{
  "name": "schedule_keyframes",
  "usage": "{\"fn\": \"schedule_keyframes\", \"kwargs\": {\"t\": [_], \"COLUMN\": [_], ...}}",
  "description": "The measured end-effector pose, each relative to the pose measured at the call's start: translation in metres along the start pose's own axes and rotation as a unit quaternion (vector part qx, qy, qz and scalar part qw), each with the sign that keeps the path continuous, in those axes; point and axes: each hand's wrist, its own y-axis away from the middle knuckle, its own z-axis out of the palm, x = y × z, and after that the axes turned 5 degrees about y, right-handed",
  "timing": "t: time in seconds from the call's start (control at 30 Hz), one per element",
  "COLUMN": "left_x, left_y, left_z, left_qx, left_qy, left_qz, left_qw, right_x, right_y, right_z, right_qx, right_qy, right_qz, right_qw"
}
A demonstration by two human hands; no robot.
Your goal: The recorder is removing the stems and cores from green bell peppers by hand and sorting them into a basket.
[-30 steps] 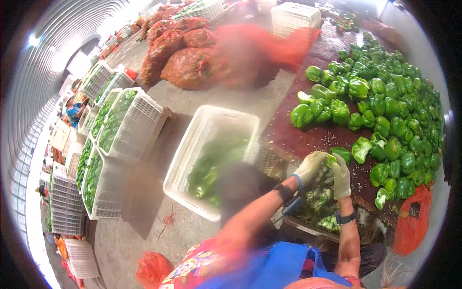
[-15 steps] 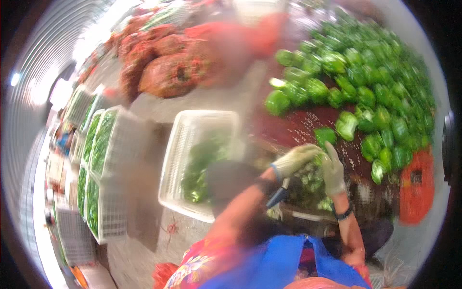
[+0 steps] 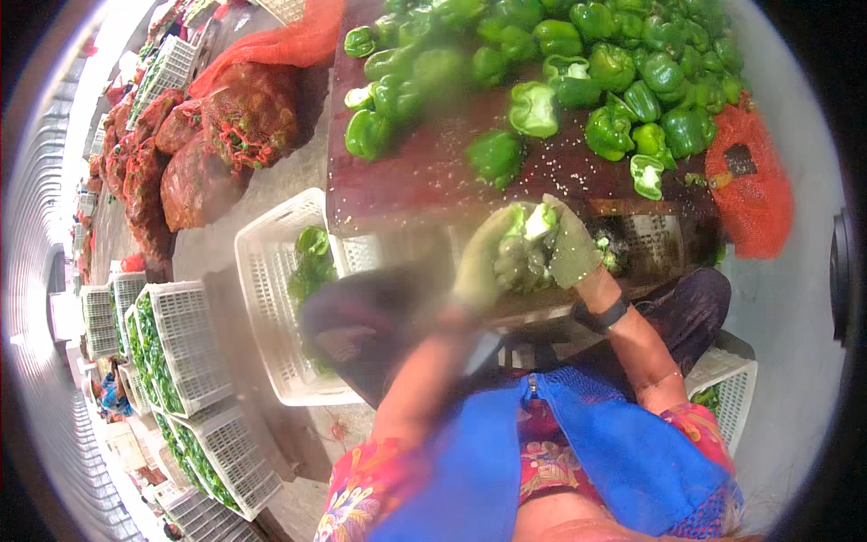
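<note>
The left hand (image 3: 480, 262) and right hand (image 3: 574, 251) both grip a cut pepper (image 3: 541, 222). It is between them, touching both, by the counter's near edge (image 3: 406, 215). I can't tell which way it points.

Ahead of you, a dark red surface (image 3: 406, 194) stands over a grey floor (image 3: 217, 242). Far to your left runs a ribbed, silvery wall or roof (image 3: 41, 208), edged by white glare (image 3: 88, 441), with stacked crates (image 3: 194, 348) nearer you on that side. To your right lies a pale grey expanse (image 3: 772, 289), wall or floor unclear.
</note>
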Motion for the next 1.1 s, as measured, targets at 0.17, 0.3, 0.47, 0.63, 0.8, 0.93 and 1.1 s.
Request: {"fn": "schedule_keyframes", "kwargs": {"t": [0.17,0.3,0.47,0.63,0.8,0.93,1.1], "left_x": [-0.001,0.052,0.083,0.082,0.087,0.082,0.106], "left_y": [-0.002,-0.001,-0.038,-0.087,-0.104,-0.137,-0.098], "left_z": [-0.024,-0.011,0.003,-0.009,0.007,-0.044,-0.005], "left_qx": [-0.066,0.079,0.142,-0.001,0.035,0.025,0.023], "left_qy": [-0.212,-0.123,-0.604,-0.822,-0.760,-0.527,-0.479], "left_qz": [0.117,0.051,0.173,0.236,0.220,0.325,0.075], "left_qw": [0.968,0.988,0.765,0.518,0.610,0.785,0.874], "right_x": [0.013,-0.014,-0.022,-0.023,-0.041,-0.050,-0.059], "right_y": [-0.007,-0.014,-0.013,-0.039,-0.047,-0.061,-0.060], "right_z": [-0.039,-0.049,-0.044,-0.046,-0.056,-0.044,-0.041], "right_qx": [-0.011,-0.161,0.042,0.123,0.151,0.141,0.114], "right_qy": [0.050,0.600,0.558,0.356,0.249,0.207,0.178], "right_qz": [-0.011,-0.146,-0.087,-0.096,-0.062,-0.029,-0.036], "right_qw": [0.999,0.770,0.824,0.921,0.955,0.968,0.977]}}
